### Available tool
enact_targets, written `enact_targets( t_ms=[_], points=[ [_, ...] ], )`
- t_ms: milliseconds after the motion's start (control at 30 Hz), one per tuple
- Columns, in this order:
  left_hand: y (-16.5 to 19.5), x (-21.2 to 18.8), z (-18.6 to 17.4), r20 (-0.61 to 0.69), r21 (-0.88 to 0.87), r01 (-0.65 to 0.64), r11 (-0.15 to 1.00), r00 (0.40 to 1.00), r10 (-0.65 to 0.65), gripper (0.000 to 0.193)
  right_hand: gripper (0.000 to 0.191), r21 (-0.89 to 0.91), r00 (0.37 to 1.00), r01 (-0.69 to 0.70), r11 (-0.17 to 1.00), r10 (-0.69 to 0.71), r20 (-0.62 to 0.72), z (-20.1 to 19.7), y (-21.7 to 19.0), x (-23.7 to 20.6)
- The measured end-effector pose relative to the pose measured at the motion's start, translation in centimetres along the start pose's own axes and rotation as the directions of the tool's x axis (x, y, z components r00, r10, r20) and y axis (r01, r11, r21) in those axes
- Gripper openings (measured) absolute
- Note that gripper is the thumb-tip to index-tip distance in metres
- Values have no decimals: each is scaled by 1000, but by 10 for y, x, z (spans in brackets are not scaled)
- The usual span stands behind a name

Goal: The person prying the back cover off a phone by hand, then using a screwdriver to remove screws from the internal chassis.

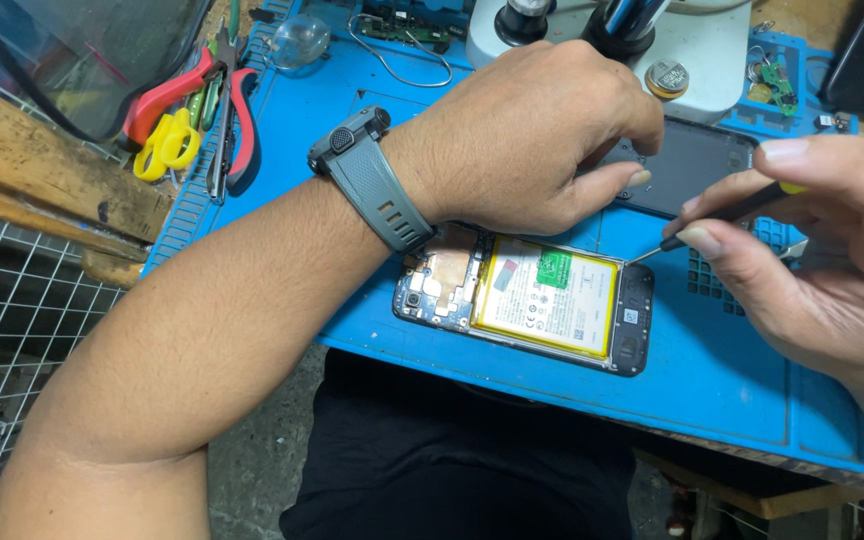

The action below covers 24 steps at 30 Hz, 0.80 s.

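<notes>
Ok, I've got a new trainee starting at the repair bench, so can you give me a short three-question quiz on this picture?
1. True or false: the opened phone lies on a blue mat.
2. Which hand holds the screwdriver? A) left B) right C) neither
3. Fill in: the screwdriver's tip sits at the phone's upper ____ corner as seen in the picture.

Key:
1. True; its back is off and the battery shows.
2. B; the right hand pinches it, while the left hand, with a grey watch on its wrist, rests above the phone.
3. right
</notes>
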State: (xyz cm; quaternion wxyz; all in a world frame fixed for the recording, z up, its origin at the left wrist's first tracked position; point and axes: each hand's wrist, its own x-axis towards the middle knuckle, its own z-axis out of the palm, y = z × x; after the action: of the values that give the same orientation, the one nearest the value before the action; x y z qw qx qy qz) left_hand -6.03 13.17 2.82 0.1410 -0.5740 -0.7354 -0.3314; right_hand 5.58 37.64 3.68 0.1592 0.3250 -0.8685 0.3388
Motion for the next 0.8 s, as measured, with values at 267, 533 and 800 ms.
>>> enact_targets(
  t_ms=[267, 533, 800],
  points=[
    [1, 0, 0, 14, -104, -68, 992, 997, 70, 7, 43, 76, 998, -37, 996, 40, -51, 6, -17, 1],
    [3, -1, 2, 27, -122, -89, 989, 995, 93, 9, 41, 194, 981, -191, 962, 182, 67, 2, -19, 6],
    [8, -1, 6, 88, -132, -50, 990, 994, 62, 8, 31, 223, 975, -189, 956, 210, -73, 1, -2, -10]
  ],
)
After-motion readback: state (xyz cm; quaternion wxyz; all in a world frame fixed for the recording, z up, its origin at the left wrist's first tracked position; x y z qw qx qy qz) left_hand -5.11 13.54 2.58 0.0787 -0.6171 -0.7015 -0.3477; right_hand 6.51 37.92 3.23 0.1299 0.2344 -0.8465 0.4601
